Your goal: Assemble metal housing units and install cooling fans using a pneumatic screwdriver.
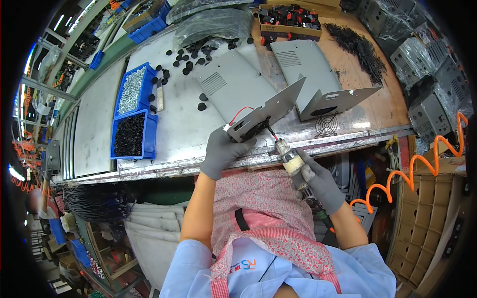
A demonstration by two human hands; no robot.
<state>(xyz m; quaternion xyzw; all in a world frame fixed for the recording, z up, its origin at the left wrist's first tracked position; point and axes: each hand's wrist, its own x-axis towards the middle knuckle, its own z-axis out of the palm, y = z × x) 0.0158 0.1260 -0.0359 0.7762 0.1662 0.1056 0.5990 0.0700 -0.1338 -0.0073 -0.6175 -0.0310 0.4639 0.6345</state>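
Left hand [222, 149] clamped on grey panel with fan [263, 115] at bench [184, 134] front edge. Right hand [318, 181] wrapped around pneumatic screwdriver [293, 160], tip at fan. Risk: bit slips, nicks red wire [240, 112].

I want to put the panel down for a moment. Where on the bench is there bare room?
Bare metal lies between the blue bin of black parts and the left hand, below the flat grey cover. The far left of the bench is also bare. It is crowded near the black rubber feet, the black springs and the fan guard.
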